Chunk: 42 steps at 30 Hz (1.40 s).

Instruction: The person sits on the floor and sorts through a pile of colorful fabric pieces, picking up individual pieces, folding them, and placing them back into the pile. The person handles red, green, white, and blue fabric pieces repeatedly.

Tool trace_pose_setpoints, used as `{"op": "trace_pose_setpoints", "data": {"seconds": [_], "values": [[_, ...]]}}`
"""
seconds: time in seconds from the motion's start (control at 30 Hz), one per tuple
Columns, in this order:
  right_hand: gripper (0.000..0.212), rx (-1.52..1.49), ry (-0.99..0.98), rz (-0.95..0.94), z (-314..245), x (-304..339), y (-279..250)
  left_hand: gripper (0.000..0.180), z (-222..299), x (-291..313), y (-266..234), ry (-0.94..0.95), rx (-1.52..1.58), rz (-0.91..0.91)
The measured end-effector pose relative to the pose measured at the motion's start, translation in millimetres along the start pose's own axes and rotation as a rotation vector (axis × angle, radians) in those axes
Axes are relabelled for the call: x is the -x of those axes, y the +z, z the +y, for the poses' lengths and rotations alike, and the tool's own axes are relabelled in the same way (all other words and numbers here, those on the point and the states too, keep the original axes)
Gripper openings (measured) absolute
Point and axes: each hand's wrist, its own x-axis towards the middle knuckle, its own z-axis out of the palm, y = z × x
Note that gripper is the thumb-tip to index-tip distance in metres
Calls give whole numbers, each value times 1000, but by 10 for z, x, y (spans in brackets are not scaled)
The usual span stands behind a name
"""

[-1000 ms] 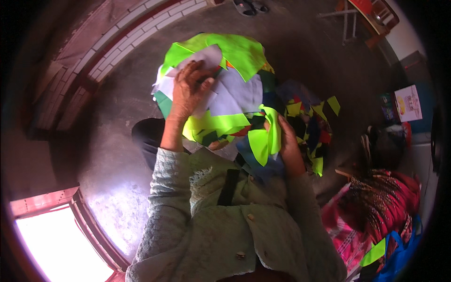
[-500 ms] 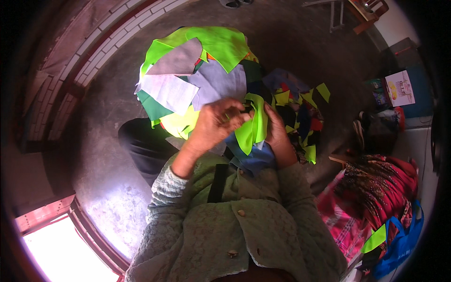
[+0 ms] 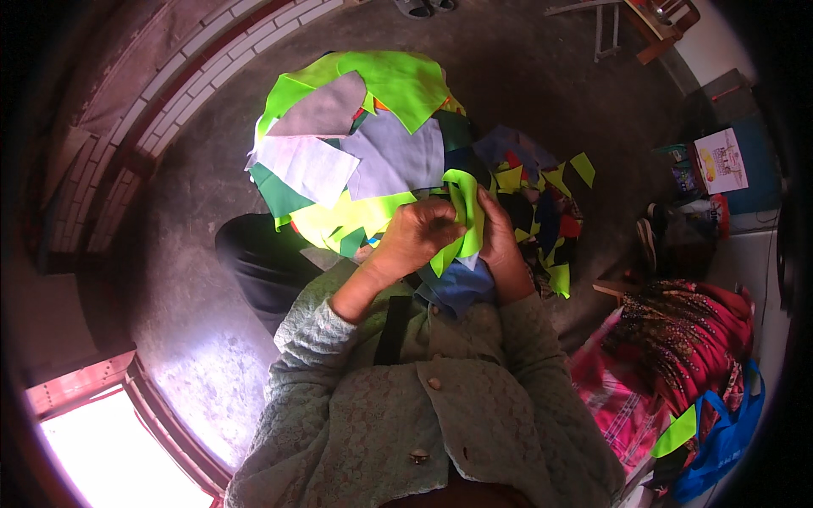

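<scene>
Neon-yellow cloth strip held up between two hands above the lap

Closest to the camera is the wearer's grey-green buttoned jacket. Just beyond its lower edge, a blue cloth lies over the lap, directly under the folded neon strip. The right hand grasps the strip from its right side, thumb uppermost. The left hand meets the strip's left edge with curled fingers; whether they pinch it, I cannot tell.

Past the hands, a broad heap of cut cloth rises in front of a dark-trousered leg: pale lavender and white pieces lie in the middle, a grey one beyond them, green at the left and neon along the far side. Right of it, a lower pile of scraps mixes neon, navy and red. Farther right sit red patterned fabric and a blue bag. Dark slippers rest on the floor at the far edge.
</scene>
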Motion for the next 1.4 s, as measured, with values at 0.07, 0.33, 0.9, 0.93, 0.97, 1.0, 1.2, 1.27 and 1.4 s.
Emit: {"op": "trace_pose_setpoints", "data": {"seconds": [0.07, 0.33, 0.9, 0.93, 0.97, 1.0, 1.2, 1.27, 1.4], "values": [[24, -21, -7, 17, 14, 1, 5, 14, -37, -5, -34, 50, 124, 22], [26, -3, 18, -39, 3, 3, 33, 6, 33, 7, -227, -221, 1052, 175], [32, 97, -3, -145, -39, 18, 59, 9, 520, -250, -277, -1, 715, 66], [32, 136, -12, -149, -48, 31, 56, 9, 621, -289, -293, 2, 717, 51], [32, 174, -20, -154, -50, 40, 55, 9, 628, -360, -297, 96, 674, 129], [36, 132, -19, -105, -41, 41, 49, 9, 614, -463, -303, 190, 629, 207], [42, 84, 54, -146, -89, 25, 175, 25, -111, -726, -418, 35, 241, 761], [41, 81, 46, -141, -79, 40, 175, 28, -129, -655, -397, 5, 367, 729], [39, 62, 33, -158, -64, 54, 138, 39, -85, -524, -410, 39, 440, 637]]}}
